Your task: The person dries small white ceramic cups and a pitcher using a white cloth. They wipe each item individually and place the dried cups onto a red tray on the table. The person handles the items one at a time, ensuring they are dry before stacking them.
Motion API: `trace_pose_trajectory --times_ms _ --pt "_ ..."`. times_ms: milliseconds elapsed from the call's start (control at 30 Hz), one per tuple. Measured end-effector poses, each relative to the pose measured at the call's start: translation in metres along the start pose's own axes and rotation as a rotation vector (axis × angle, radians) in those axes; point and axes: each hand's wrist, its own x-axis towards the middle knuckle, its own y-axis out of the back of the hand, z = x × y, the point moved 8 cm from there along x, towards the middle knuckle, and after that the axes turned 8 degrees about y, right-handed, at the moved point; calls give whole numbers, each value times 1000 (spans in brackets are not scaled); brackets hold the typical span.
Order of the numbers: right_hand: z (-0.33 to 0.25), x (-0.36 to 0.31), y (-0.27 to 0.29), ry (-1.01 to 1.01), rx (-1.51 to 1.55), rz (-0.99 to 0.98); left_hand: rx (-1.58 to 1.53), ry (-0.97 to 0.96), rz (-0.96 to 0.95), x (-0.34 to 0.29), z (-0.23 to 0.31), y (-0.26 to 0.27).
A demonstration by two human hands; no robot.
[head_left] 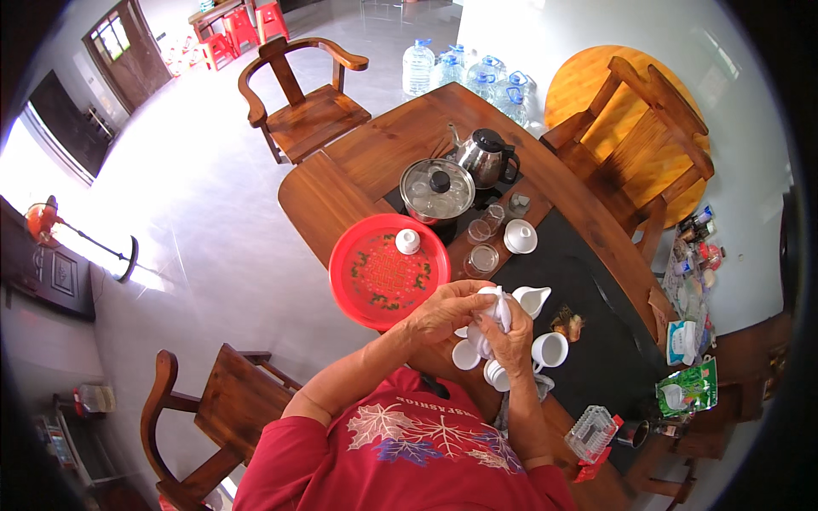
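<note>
My left hand (pixel 450 308) and my right hand (pixel 512 346) meet above the table's near edge, fingers closed round a crumpled white cloth (pixel 497 317). Whether a cup is inside the cloth is hidden. Just below and beside them stand several white cups (pixel 466 354), a white pouring jug (pixel 532 300) and a white mug (pixel 550 349). To the left of my hands lies a round red tray (pixel 358 294) with a patterned middle. A single small white cup (pixel 407 241) sits on it, near its far right side.
A glass-lidded pot (pixel 417 194) and a steel kettle (pixel 484 160) stand farther back. Nearby are several clear glasses (pixel 481 259) and a lidded white bowl (pixel 520 237). A green packet (pixel 687 388) and a clear plastic box (pixel 591 433) lie right. Wooden chairs (pixel 311 115) surround the table.
</note>
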Motion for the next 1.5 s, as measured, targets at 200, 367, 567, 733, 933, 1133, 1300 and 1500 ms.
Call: trace_pose_trajectory --times_ms 200,367,567,733,933,1133,1300,1500 --pt "25 -7 1 -198 168 86 473 -241 369 -13 37 67" --pt "30 -15 -2 -261 57 49 892 -314 947 -42 76 156" --pt "47 -18 -21 -352 42 42 1284 -419 1026 -21 91 206" --pt "61 -19 -29 -393 91 113 1420 -469 994 0 93 217" --pt "62 -3 -51 -446 76 102 1517 -483 970 5 96 223" --pt "62 6 -70 -439 87 146 1538 -520 1019 8 92 223" --pt "67 11 -81 -451 63 66 1509 -450 925 19 86 223" --pt "80 0 -80 -447 -39 36 1420 -759 1058 -28 110 193"
